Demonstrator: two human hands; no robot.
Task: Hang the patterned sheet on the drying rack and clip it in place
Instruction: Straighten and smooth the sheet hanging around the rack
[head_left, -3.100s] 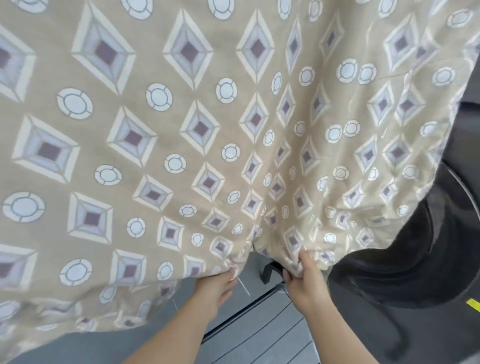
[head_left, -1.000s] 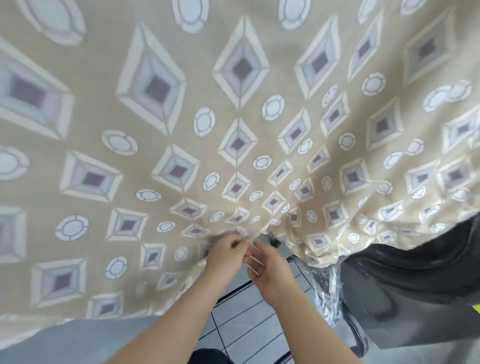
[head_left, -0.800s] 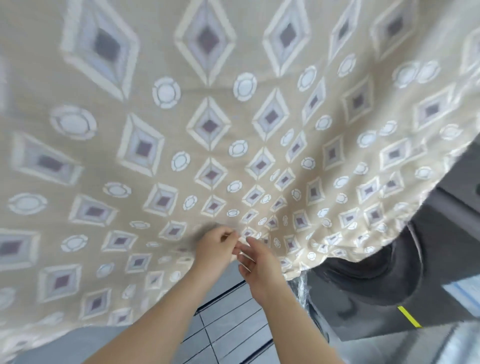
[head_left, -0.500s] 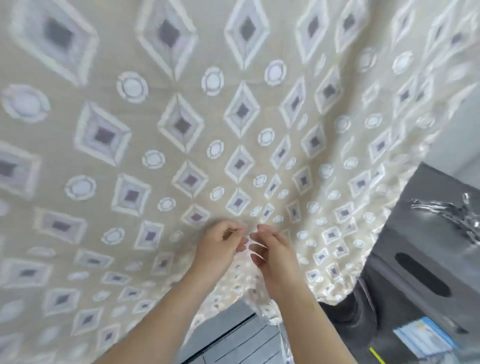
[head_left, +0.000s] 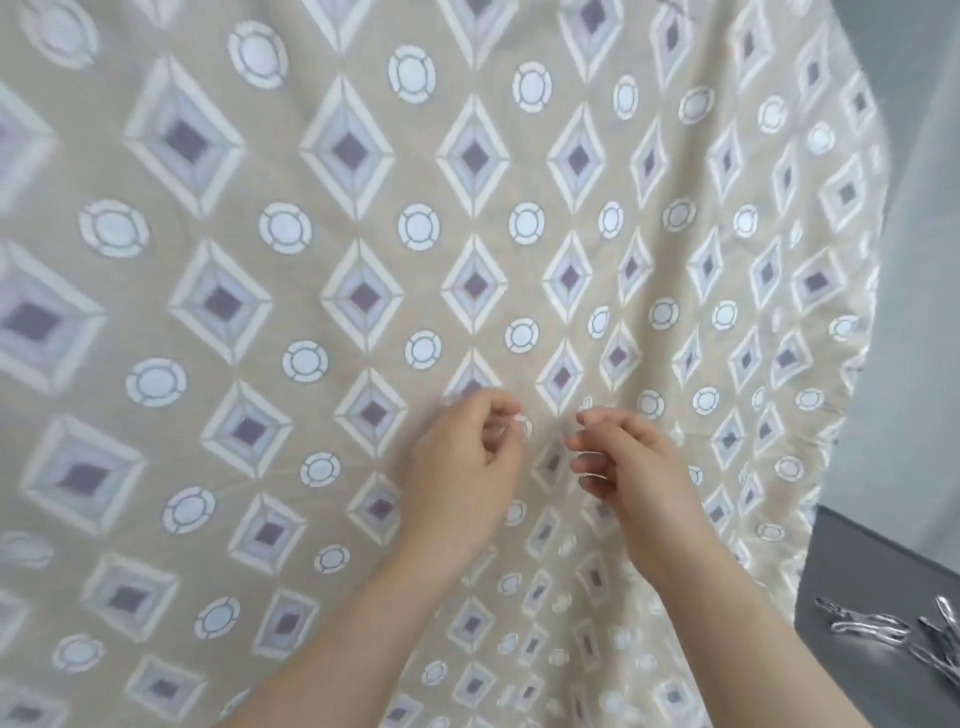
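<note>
Left hand (head_left: 462, 462) sits at frame centre, fingers curled in, thumb tip against index tip like a fine pinch. Can't tell if any fabric is caught in it, too blurred. Right hand (head_left: 636, 467) is just at its 3 o'clock with a small gap between the two. Its fingers (head_left: 589, 441) are loosely bent and fanned apart, tips aimed at 9 o'clock, nothing visible in them. Both forearms come in from 6 o'clock.

Sheet (head_left: 311, 260) hangs like a near-vertical curtain directly behind both hands and fills almost the whole view. Its drop, the long axis, runs 12 to 6 o'clock. Top and left edges run out of frame. Right edge is visible, bowing from 1 o'clock out to 3 o'clock and back in toward 5 o'clock, slightly ruffled. There are soft vertical folds at 3–4 o'clock of the hands, and the cloth is flatter toward 9 o'clock. Hands are in front of its lower-middle part, fingertips at or just off the cloth. Contact is not resolvable.

Look: beige ground, cream-bordered diamonds with lilac fill and dark purple centres, alternating with white rings split into segments. Diamond long points run up-down, same as the drop. Print looks larger at 9 o'clock and smaller toward 4 o'clock.

Metal clips (head_left: 862, 631) lie in a loose pile on a dark grey surface (head_left: 883, 571) at 4–5 o'clock, well apart from the hands. Light grey wall (head_left: 924, 260) is at 3 o'clock, past the sheet's right edge.
</note>
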